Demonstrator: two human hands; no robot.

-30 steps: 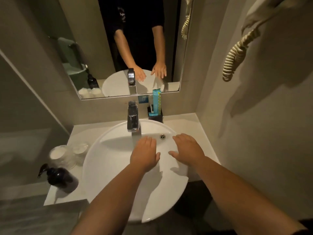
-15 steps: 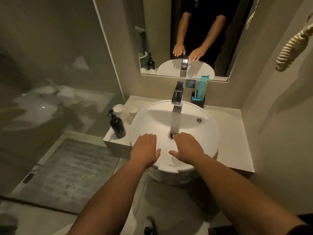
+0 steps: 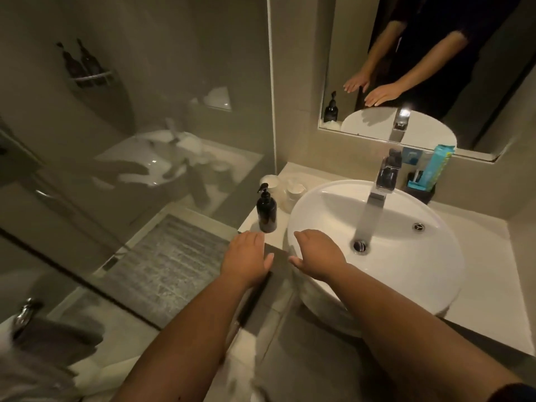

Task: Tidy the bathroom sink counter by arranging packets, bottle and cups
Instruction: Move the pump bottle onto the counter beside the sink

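Two hands empty, nothing tidied yet by the look of it. Left hand [image 3: 246,258] flat, fingers spread, over counter's [image 3: 478,288] front left corner; bottle [image 3: 266,210] just beyond; cups [image 3: 282,188] at back left corner, contents unclear. Right hand [image 3: 317,256] open over sink's [image 3: 406,280] left rim. Packets [image 3: 433,166] upright in dark holder [image 3: 420,192], back edge.

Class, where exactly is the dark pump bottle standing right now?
The dark pump bottle stands upright on the counter's left end, left of the basin, in front of the cups.
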